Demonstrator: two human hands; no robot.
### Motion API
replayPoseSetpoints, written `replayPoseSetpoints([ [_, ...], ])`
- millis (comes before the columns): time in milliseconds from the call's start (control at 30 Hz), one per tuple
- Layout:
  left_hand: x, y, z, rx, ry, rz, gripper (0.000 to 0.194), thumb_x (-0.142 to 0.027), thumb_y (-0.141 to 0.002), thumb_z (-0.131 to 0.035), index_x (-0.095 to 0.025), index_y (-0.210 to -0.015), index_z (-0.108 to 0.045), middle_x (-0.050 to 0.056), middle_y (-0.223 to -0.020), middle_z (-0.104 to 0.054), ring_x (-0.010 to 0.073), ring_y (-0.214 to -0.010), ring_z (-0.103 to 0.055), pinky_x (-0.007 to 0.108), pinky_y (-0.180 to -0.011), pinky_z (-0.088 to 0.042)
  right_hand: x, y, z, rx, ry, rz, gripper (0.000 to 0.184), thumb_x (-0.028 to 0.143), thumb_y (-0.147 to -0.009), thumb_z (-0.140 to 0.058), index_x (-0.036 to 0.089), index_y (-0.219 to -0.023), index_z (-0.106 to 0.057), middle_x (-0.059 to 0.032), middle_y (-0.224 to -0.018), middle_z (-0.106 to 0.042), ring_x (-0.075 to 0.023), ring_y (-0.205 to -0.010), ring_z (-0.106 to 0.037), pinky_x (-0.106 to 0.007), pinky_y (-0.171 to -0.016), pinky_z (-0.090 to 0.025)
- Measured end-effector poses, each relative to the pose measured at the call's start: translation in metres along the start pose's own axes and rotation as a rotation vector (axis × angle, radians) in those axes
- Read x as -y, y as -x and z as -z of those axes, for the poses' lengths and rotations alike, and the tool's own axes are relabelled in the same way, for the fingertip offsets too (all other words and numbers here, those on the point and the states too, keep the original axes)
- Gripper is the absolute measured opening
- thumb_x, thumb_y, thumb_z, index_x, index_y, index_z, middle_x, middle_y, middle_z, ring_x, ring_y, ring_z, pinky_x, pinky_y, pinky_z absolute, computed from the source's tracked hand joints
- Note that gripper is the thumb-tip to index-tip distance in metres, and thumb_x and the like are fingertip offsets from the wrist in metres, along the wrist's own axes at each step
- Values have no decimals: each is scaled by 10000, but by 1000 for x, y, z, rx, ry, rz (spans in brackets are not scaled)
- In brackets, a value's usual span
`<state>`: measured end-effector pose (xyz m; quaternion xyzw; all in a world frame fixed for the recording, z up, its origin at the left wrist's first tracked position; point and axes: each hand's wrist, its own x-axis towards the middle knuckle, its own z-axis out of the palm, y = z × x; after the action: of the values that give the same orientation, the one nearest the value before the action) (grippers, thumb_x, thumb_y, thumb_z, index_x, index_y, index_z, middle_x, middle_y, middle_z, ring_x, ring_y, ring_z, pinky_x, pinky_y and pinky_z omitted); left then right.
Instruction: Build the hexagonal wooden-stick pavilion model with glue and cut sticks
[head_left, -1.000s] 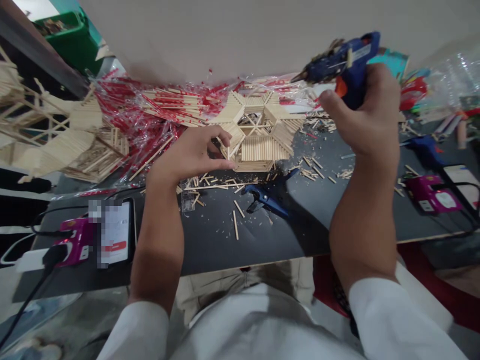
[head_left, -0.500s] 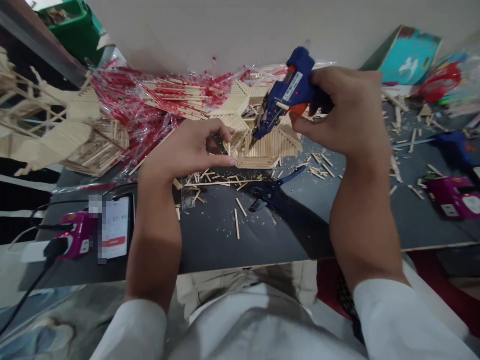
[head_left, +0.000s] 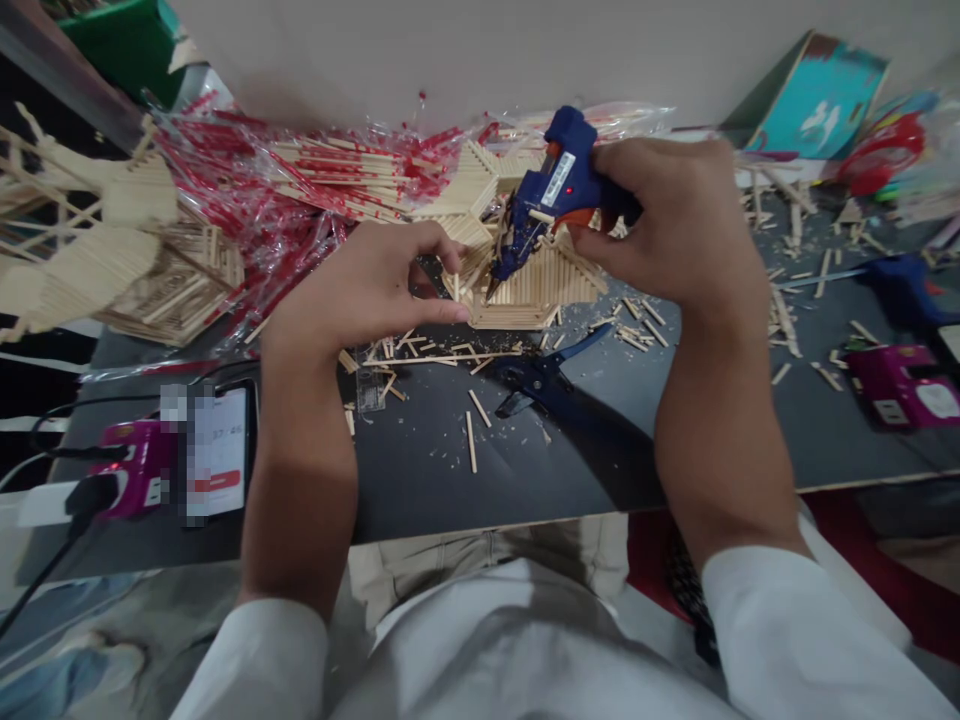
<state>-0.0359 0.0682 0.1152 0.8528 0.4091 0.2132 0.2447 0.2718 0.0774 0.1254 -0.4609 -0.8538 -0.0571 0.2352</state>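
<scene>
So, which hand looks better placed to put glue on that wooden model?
Probably the right hand: it holds the glue gun, its nozzle angled down at the wooden model. The left hand, without one, is at the model's left side.

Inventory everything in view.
table: 1, dark, below
glue guns: 2, blue, centre, right
stick model: 1, pale, centre
stick structures: count unclear, pale, left
red-tipped sticks: many, pale, behind model
loose sticks: many, pale, table
handled tool: 1, blue, centre
plug blocks: 2, purple, both sides
phone: 1, dark, left
bin: 1, green, upper left
box: 1, teal, upper right
sleeves: 2, white, bottom
left hand: 1, bare, pinching stick
right hand: 1, bare, on glue gun
</scene>
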Motion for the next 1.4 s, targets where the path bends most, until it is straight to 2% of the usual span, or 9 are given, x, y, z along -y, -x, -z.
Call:
replayPoseSetpoints([
  [267, 1, -1, 0, 10, -12, -18, 431, -498, -753, -895, -208, -1017, -715, 66, -1138, -793, 187, -711, -711, 342, -675, -566, -2, 1, -2, 55, 1, -73, 187, 324, -850, -719, 283, -930, -556, -55, -933, -690, -273, -884, -621, -384, -808, -458],
  [567, -1, -1, 1, 22, -16, -8, 379, -401, -750, -916, -221, -1019, -720, 40, -1123, -790, 167, -693, -688, 348, -687, -562, -4, 0, -4, -5, 45, 31, 186, 266, -815, -663, 270, -882, -490, -40, -859, -653, -229, -767, -587, -351, -746, -418],
  [833, -5, -2, 1, 26, -40, 19, 393, -379, -710, -939, -221, -996, -721, 42, -1053, -788, 202, -708, -709, 361, -681, -553, -1, 0, -2, -8, 18, 22, 210, 261, -824, -651, 276, -870, -446, -35, -833, -629, -233, -752, -571, -352, -740, -393],
  [1133, -3, -1, 2, 33, -75, 5, 388, -424, -752, -910, -221, -1028, -728, 10, -1003, -784, 159, -701, -685, 315, -686, -532, -2, 0, -2, -23, 37, 26, 233, 226, -794, -657, 270, -857, -438, -32, -820, -618, -223, -746, -566, -344, -733, -385],
  [1233, -9, -1, 4, 57, -91, 49, 424, -492, -777, -876, -219, -1066, -732, 10, -967, -771, 168, -737, -685, 317, -721, -535, -6, 1, -4, -56, 27, 61, 226, 194, -788, -640, 267, -863, -440, -19, -814, -601, -207, -732, -562, -339, -714, -374],
  [1400, -17, 1, 10, 134, -83, 119, 478, -610, -840, -776, -257, -1156, -711, 10, -1061, -762, 181, -842, -685, 338, -828, -536, -8, 0, -8, -144, -8, 128, 231, 208, -775, -623, 263, -861, -416, 8, -769, -531, -174, -671, -519, -328, -664, -346],
])
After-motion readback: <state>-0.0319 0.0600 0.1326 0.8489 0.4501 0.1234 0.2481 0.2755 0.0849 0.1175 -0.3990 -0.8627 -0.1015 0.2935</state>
